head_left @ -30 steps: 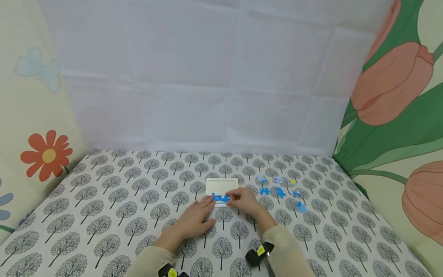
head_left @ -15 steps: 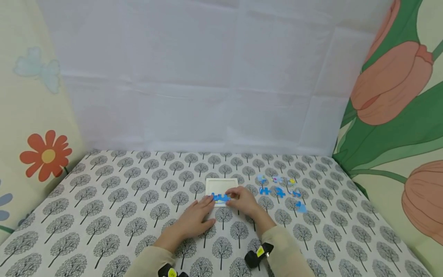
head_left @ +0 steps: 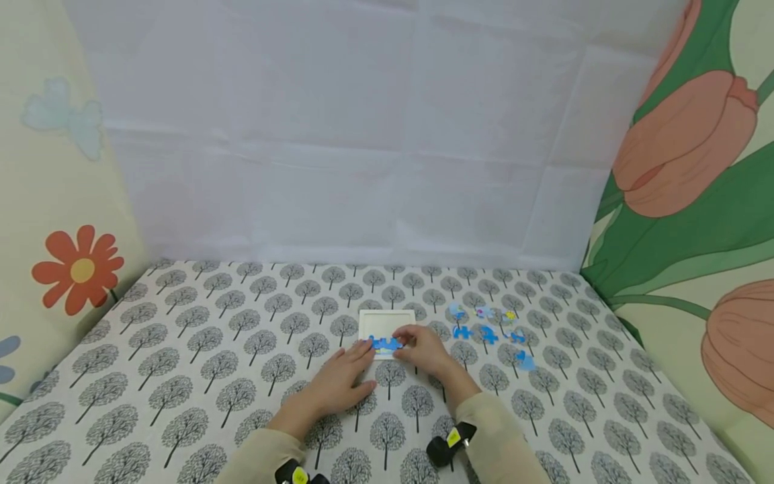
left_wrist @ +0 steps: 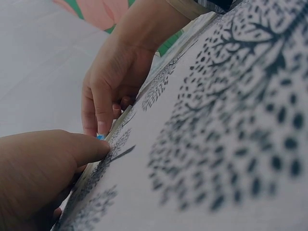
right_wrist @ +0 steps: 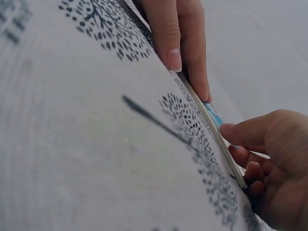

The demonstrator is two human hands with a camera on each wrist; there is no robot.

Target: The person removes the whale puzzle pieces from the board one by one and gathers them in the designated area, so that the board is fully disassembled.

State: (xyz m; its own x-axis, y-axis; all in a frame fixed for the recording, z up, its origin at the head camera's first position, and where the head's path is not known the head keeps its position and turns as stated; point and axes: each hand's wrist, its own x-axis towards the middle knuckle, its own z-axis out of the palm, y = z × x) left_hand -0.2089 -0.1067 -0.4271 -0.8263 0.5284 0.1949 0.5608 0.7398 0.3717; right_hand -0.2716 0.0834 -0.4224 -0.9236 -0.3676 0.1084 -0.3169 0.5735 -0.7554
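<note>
A small white tray-like frame lies mid-table, with blue jigsaw puzzle pieces along its near side. My left hand rests palm down with fairly straight fingers, its fingertips at the left end of the blue row. At the row's right end, my right hand pinches a puzzle piece between thumb and forefinger. The right wrist view shows the right thumb and curled fingers against the blue edge, just above the frame's rim. Fingers cover much of both row ends.
To the right of the frame lie several loose blue puzzle pieces, some with yellow or pink details. One light-blue piece sits nearer. A tree-print cloth covers the table, and a white sheet hangs behind it.
</note>
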